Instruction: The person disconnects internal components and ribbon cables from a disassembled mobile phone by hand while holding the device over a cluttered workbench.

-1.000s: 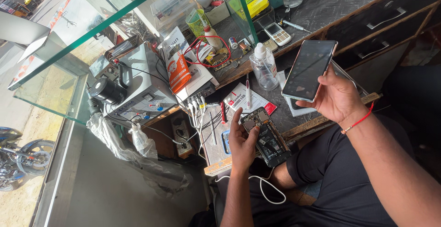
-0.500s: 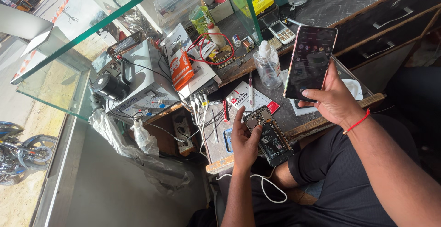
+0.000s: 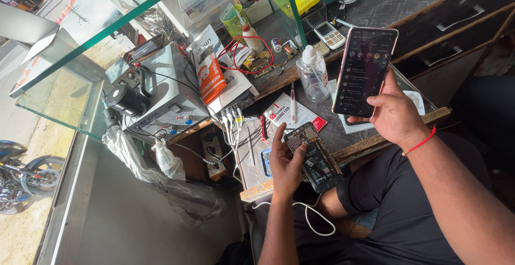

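The left hand (image 3: 287, 166) grips an opened phone (image 3: 314, 155) with its circuit board exposed, fingers closed along the phone's left edge, at the near edge of the surface (image 3: 375, 13). The right hand (image 3: 394, 115) holds a lit smartphone (image 3: 365, 72) upright from below, thumb across its lower screen. A clear squeeze bottle (image 3: 313, 76) stands just left of it.

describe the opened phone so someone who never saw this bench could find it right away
Start at the dark workbench under the glass counter and come to its near wooden edge. There the left hand holds the opened phone, back cover off, circuit board showing. The phone in the right hand is intact with a lit screen.
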